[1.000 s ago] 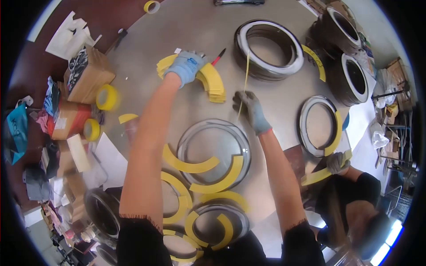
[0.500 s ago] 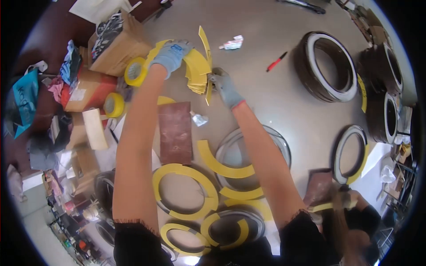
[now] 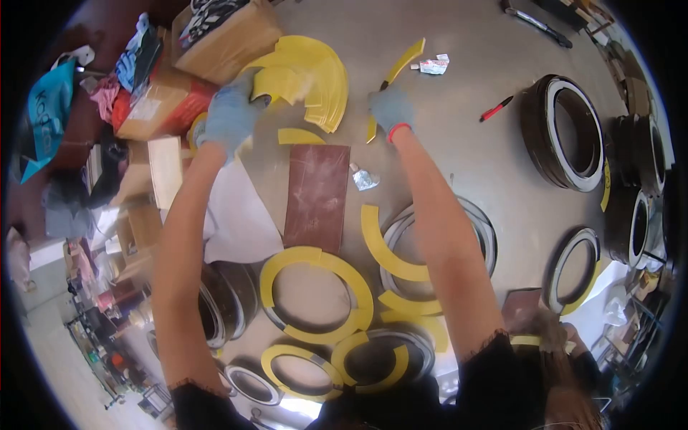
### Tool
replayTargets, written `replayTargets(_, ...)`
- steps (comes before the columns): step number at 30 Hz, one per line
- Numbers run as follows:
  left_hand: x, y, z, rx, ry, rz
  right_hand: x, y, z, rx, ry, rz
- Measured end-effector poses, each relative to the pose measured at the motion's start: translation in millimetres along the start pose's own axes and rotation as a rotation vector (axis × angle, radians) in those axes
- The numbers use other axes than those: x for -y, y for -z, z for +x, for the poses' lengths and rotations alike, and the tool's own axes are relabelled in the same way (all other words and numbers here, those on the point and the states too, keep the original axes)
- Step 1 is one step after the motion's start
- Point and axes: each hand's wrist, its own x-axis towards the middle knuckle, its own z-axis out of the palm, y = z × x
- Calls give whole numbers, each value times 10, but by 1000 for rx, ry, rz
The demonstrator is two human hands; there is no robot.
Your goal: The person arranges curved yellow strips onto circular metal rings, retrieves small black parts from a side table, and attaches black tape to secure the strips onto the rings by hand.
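Observation:
My right hand point(image 3: 392, 109), in a grey-blue glove with a red cuff, is closed around a curved yellow strip point(image 3: 407, 60) that stands nearly edge-on. A fanned stack of curved yellow strips point(image 3: 328, 79) lies to its left. My left hand point(image 3: 231, 118), gloved in light blue, is at the left end of that stack; motion smears its fingers. Behind it, a yellow tape roll point(image 3: 196, 130) is mostly hidden. A single yellow strip point(image 3: 301, 136) lies below the stack, beside a brown rectangular sheet point(image 3: 317, 197).
Crumpled tubes point(image 3: 364, 178) and a red pen point(image 3: 497, 109) lie on the table point(image 3: 466, 150). Thick dark rings point(image 3: 530, 136) stand at right. Nearer are rings with yellow strips point(image 3: 315, 290). Cardboard boxes point(image 3: 229, 43) crowd the left. A co-worker point(image 3: 573, 351) is at lower right.
My left hand has left the top of the stack and moved left and down. My right hand has carried the strip rightward, away from the stack. The whole view has shifted.

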Motion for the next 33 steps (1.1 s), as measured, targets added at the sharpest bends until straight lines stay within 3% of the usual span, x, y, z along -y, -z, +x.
replayTargets(1, 72, -10, -172, -32, 94, -102, 48, 76, -55, 35, -58, 40)
replayTargets(2, 142, -33, -393, -86, 0, -234, 71, 158, -134, 112, -98, 72)
replayTargets(4, -169, 121, -953, 38, 281, -771, 336, 684, -359, 267, -183, 135)
replayTargets(6, -294, 212, -1488, 196, 578, -1257, 359, 526, -429, 167, -135, 78)
replayTargets(7, -401, 247, -1750, 189, 597, -1319, 374, 506, -501, 99, -118, 50)
replayTargets(9, -610, 219, -2324, 205, 633, -1491, 400, 404, -1019, -169, 141, -47)
replayTargets(10, -719, 213, -2573, 184, 688, -1538, 375, 437, -1323, -315, 268, -102)
replayTargets(11, -807, 150, -2831, 173, 727, -1594, 233, 498, -1685, -102, 627, -122)
replayTargets(12, -887, 121, -3028, 240, 748, -1641, 350, 681, -2215, 312, 506, 529)
replayTargets(13, -966, 13, -3220, 212, 754, -1639, 481, 882, -2751, 618, 192, 1154)
replayTargets(14, -1044, -133, -3413, 181, 765, -1633, 867, 1575, -3088, 945, -127, 889)
replayTargets(16, -1178, -269, -3584, 165, 776, -1666, 799, 1301, -3545, 1152, -38, 680)
replayTargets(21, -1549, -354, -3838, 280, 784, -1827, 425, 1325, -4094, 1113, -197, 883)
replayTargets(22, -1653, -314, -3825, 262, 876, -1763, 379, 1374, -4139, 1123, -241, 925)
replayTargets(25, -1701, -387, -3883, 330, 797, -1626, 318, 1522, -4239, 1120, -217, 984)
replayTargets(26, -1747, -416, -3917, 266, 700, -1672, 253, 1490, -4281, 1105, -178, 1033)
replayTargets(28, -1773, -394, -3981, 275, 677, -1693, 265, 1567, -4271, 1215, -330, 1069)
replayTargets(31, -1806, -268, -4039, 335, 652, -1756, 123, 1526, -4165, 1174, -229, 896)
replayTargets(32, -1809, -229, -4083, 355, 651, -1782, 22, 1567, -4058, 1030, 126, 779)
replayTargets(33, -1813, -248, -4170, 325, 675, -1819, -79, 1574, -3918, 916, -69, 768)
